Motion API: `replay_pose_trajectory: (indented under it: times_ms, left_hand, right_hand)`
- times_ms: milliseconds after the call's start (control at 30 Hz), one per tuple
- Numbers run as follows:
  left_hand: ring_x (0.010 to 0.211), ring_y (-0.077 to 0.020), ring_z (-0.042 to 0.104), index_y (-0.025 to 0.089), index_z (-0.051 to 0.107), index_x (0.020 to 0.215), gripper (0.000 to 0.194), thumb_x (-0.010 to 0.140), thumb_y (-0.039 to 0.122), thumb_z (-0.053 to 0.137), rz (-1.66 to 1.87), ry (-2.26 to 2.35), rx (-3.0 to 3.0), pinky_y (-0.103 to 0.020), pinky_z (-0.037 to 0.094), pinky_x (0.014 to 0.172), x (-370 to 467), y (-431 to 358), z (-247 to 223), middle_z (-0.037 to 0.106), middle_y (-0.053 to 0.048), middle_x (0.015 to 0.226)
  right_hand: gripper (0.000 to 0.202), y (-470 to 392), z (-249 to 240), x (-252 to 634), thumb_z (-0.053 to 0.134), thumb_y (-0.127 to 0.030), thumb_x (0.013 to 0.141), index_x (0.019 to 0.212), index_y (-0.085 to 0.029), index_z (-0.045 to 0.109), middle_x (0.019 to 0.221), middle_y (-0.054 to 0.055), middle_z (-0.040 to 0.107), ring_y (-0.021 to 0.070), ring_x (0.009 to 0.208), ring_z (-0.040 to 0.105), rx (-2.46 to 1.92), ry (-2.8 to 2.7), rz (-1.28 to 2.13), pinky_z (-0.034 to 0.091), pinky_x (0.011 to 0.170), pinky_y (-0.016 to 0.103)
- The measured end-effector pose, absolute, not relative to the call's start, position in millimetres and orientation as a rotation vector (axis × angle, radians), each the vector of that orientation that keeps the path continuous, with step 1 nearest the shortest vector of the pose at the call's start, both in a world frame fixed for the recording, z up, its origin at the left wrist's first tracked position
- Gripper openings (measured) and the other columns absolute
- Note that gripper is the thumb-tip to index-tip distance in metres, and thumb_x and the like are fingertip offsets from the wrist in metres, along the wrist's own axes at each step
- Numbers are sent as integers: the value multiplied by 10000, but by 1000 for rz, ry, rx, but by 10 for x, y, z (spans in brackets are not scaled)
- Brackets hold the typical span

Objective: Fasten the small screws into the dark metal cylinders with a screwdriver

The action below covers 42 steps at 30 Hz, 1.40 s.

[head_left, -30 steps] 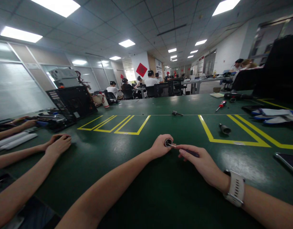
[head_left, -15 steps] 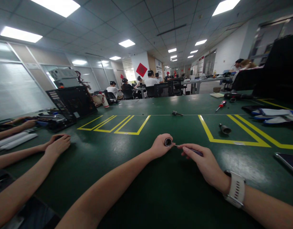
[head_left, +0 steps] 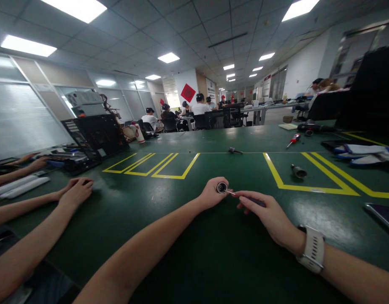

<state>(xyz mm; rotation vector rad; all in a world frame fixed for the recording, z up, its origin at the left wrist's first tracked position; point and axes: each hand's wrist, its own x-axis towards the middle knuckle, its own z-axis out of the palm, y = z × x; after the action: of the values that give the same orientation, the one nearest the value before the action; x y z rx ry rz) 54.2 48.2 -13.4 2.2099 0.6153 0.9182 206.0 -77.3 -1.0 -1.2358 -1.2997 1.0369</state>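
Note:
My left hand point(head_left: 210, 196) is closed around a hollow metal cylinder point(head_left: 222, 188), its round open end facing me. In my right hand point(head_left: 273, 216) a thin screwdriver point(head_left: 257, 202) with a dark handle is pinched between thumb and fingers. The screwdriver's slim shaft reaches left to the mouth of the cylinder; whether its tip touches anything inside is too small to tell. Both hands are just above the green table point(head_left: 182, 236). Beyond them lies a small dark metal part with a thin shaft point(head_left: 235, 150). A second metal cylinder point(head_left: 298, 171) rests to the right, inside yellow tape lines.
A red-handled screwdriver point(head_left: 293, 140), a dark power tool point(head_left: 315, 127) and white-and-blue gloves point(head_left: 365, 153) lie at the right. A tablet-like device point(head_left: 382, 215) is near the right edge. At the left are a co-worker's hands point(head_left: 74, 191), white tubes point(head_left: 25, 185) and a computer case point(head_left: 93, 139).
The screwdriver and my right hand have shifted slightly left, bringing the shaft to the cylinder's opening. The cylinder in my left hand has turned a little.

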Motion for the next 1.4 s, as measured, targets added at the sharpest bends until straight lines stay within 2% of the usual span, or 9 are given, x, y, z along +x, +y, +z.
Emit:
replay_pose_trajectory:
  times_ms: [200, 433, 767, 967, 1400]
  left_hand:
    - [591, -90, 429, 145, 491, 665, 205, 715, 299, 615, 905, 673, 2265, -212, 359, 564, 534, 484, -133, 456, 36, 637]
    - [631, -111, 465, 152, 522, 680, 136, 727, 256, 596, 880, 834, 2464, -236, 362, 594, 532, 484, -139, 498, 27, 663]
    - [560, -77, 405, 142, 485, 654, 220, 693, 297, 636, 912, 653, 2215, -202, 347, 536, 534, 471, -112, 441, 43, 618]
    - [565, -78, 419, 138, 494, 679, 236, 692, 322, 641, 899, 613, 2133, -194, 354, 522, 544, 489, -150, 452, 37, 625]
    - [629, -107, 454, 151, 522, 680, 131, 732, 248, 592, 935, 845, 2386, -237, 362, 603, 527, 492, -155, 497, 29, 673]
  right_hand:
    - [339, -788, 18, 2054, 574, -402, 794, 1052, -200, 662, 847, 45, 668, 189, 780, 586, -1262, -1268, 1036, 458, 700, 341]
    - [320, -759, -31, 2064, 577, -390, 796, 1045, -207, 659, 899, 46, 667, 196, 827, 598, -1275, -1282, 1054, 465, 713, 349]
    - [341, -768, -31, 2070, 566, -392, 807, 1091, -216, 637, 897, 41, 670, 190, 816, 602, -1237, -1322, 1070, 465, 713, 357]
    - [341, -760, -45, 2078, 566, -390, 808, 1102, -230, 629, 889, 37, 672, 182, 787, 606, -1245, -1342, 1070, 474, 702, 352]
    - [340, -772, 1, 2066, 566, -402, 807, 1084, -221, 644, 887, 41, 674, 181, 793, 604, -1277, -1339, 1073, 464, 701, 341]
